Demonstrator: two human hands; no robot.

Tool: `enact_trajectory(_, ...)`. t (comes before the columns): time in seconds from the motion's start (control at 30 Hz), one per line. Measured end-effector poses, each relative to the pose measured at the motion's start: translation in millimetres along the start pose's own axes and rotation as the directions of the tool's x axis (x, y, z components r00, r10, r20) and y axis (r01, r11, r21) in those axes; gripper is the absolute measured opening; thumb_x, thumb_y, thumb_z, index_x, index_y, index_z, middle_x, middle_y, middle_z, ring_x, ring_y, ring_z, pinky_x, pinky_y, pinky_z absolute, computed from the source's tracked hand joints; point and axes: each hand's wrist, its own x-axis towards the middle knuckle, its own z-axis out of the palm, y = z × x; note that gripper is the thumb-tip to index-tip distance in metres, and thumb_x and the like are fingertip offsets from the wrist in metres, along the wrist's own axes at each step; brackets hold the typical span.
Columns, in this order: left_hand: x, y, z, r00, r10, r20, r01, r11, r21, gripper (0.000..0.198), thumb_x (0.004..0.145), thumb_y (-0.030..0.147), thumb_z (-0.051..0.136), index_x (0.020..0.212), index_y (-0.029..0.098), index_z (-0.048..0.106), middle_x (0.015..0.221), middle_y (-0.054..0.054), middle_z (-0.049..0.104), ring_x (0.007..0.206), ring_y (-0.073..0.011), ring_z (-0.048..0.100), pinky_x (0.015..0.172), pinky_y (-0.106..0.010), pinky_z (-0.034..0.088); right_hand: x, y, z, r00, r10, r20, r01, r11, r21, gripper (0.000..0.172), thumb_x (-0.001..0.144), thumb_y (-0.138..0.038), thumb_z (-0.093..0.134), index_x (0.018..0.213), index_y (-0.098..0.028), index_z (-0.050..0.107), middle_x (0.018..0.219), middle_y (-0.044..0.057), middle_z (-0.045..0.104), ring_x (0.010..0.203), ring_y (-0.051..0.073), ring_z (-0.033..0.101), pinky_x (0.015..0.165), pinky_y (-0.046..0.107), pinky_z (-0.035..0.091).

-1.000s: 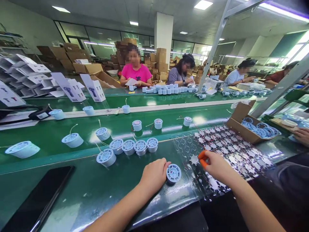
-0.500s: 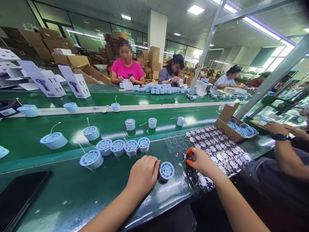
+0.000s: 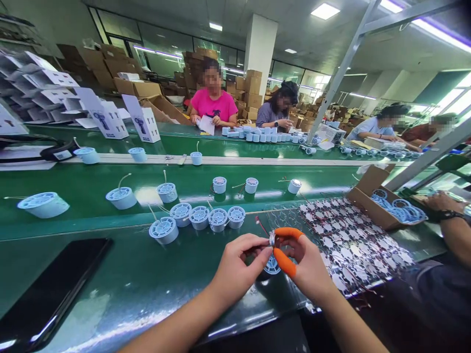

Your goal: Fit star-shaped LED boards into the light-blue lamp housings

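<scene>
My left hand (image 3: 241, 264) and my right hand (image 3: 307, 267) meet in front of me, pinching a small round circuit board (image 3: 272, 239) between their fingertips. A red wire sticks up from it. Orange finger cots cover the thumb and forefinger of my right hand. Just below the fingertips, a light-blue round housing with spokes (image 3: 272, 266) stands on the bench, partly hidden by my hands. To the right lies a sheet of many white circuit boards (image 3: 346, 235) with red and black wires. Several more blue round housings (image 3: 199, 217) stand in a row to the left.
A black phone (image 3: 55, 289) lies on the bench at left. An open carton (image 3: 368, 196) of blue rings stands beyond the boards. More housings (image 3: 121, 197) sit on the green belt (image 3: 195, 184). A co-worker's arm (image 3: 451, 218) is at right; other people sit opposite.
My right hand has come away from the edge of the board sheet with a small circuit board. My left hand has left the housing's side and joined it. The view has swung left.
</scene>
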Motion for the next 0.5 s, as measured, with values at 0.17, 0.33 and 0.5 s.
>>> enact_trajectory(0.17, -0.8, 0.7, -1.1, 0.999, 0.009, -0.049, -0.011, 1.0, -0.022, 0.016, 0.088, 0.032, 0.069, 0.096, 0.021, 0.078, 0.091, -0.007, 0.073, 0.08, -0.0183, 0.069, 0.07, -0.028, 0.059, 1.6, 9.2, 15.7, 0.998, -0.02, -0.053, 0.027, 0.99, 0.141, 0.044, 0.073, -0.034, 0.083, 0.111, -0.023, 0.064, 0.096, 0.007, 0.073, 0.085, 0.021, 0.07, 0.074, 0.034, 0.059)
enact_trajectory(0.33, -0.6, 2.6, -2.2, 0.996, 0.075, -0.042, -0.073, 0.996, 0.042, 0.015, 0.088, 0.028, 0.069, 0.095, 0.021, 0.079, 0.089, -0.007, 0.074, 0.082, -0.0189, 0.068, 0.076, -0.031, 0.058, -0.3, 6.3, 14.6, 0.993, -0.056, -0.104, 0.062, 0.997, 0.056, 0.042, 0.074, -0.032, 0.082, 0.111, -0.023, 0.066, 0.098, 0.007, 0.074, 0.085, 0.021, 0.07, 0.074, 0.034, 0.059)
enact_trajectory(0.5, 2.4, 2.3, -4.3, 0.999, 0.026, -0.032, -0.025, 0.998, 0.054, 0.013, 0.086, 0.03, 0.07, 0.086, 0.021, 0.08, 0.08, -0.006, 0.072, 0.073, -0.017, 0.064, 0.066, -0.028, 0.054, -4.6, 0.9, 12.0, 0.977, -0.146, -0.156, 0.108, 0.968, -0.227, 0.035, 0.074, -0.028, 0.08, 0.108, -0.023, 0.07, 0.094, 0.005, 0.074, 0.081, 0.019, 0.067, 0.076, 0.036, 0.056)
